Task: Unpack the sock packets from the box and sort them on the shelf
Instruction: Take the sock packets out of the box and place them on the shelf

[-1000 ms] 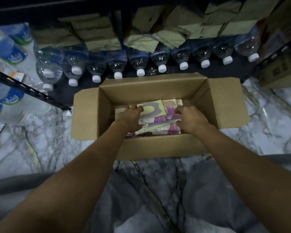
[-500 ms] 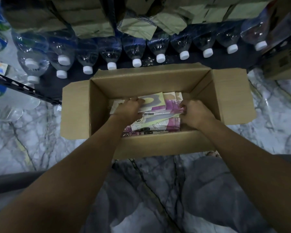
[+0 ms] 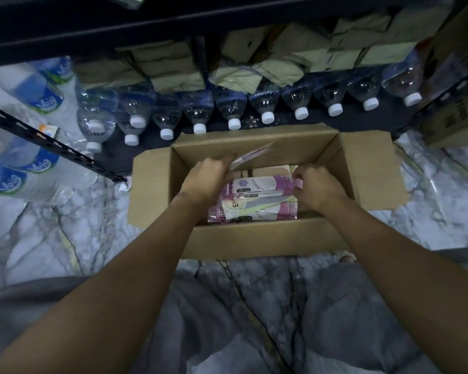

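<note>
Your left hand [image 3: 206, 182], at 9 o'clock in the corrugated cardboard box [image 3: 254, 241], closes its grip on a thin, flat packet [image 3: 250, 157] tilted up on edge. Your right hand [image 3: 319, 187], at 3 o'clock, pinches the pink end of the glossy sock packets [image 3: 254, 201] stacked flat inside. At 12 o'clock, clear white-capped bottles [image 3: 265, 103] line the dark shelf [image 3: 376, 122]. The floor [image 3: 38, 238] is veined marble.

surroundings: marble floor [image 3: 52, 225], my grey trousers [image 3: 349, 306].
row of clear water bottles [image 3: 229, 103], caps toward me; olive paper packets [image 3: 173, 74] behind them; wrapped bottle packs [image 3: 25, 168] at left; printed carton [image 3: 454, 122] at right.
</note>
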The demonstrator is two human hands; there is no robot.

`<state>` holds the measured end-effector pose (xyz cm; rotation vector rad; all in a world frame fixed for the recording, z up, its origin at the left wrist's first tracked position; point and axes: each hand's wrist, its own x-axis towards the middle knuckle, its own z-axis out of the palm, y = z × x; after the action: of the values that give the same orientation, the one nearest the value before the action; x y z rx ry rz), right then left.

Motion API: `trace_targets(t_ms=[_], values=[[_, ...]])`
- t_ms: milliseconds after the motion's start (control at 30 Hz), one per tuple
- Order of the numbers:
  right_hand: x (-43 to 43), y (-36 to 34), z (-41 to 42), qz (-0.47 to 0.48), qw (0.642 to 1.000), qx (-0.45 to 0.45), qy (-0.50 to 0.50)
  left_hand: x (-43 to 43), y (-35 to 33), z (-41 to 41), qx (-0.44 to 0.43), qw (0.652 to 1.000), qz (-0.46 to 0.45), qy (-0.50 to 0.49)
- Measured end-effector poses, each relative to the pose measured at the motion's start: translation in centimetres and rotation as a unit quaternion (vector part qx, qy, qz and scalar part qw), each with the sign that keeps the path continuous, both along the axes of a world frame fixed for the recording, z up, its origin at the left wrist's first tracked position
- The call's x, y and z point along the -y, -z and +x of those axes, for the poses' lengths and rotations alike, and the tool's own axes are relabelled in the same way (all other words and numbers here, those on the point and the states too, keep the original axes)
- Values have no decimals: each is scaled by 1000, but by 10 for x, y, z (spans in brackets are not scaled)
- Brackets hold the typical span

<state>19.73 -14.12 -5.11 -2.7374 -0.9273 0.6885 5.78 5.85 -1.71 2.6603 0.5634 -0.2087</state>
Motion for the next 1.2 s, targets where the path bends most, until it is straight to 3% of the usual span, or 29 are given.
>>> trace_targets(t_ms=[233, 367, 800, 1200], values=[[-11, -19, -13, -15, 998, 33, -42, 4, -65, -28, 80, 996, -3, 31], [-18, -14, -16, -24, 995, 47, -89, -6, -79, -50, 74, 996, 23, 54], [-59, 30, -6, -156, 962, 72, -214, -12, -65, -47, 72, 996, 42, 31], [-53, 54, 5, -149, 947, 91, -270, -18, -56, -42, 90, 995, 37, 10]])
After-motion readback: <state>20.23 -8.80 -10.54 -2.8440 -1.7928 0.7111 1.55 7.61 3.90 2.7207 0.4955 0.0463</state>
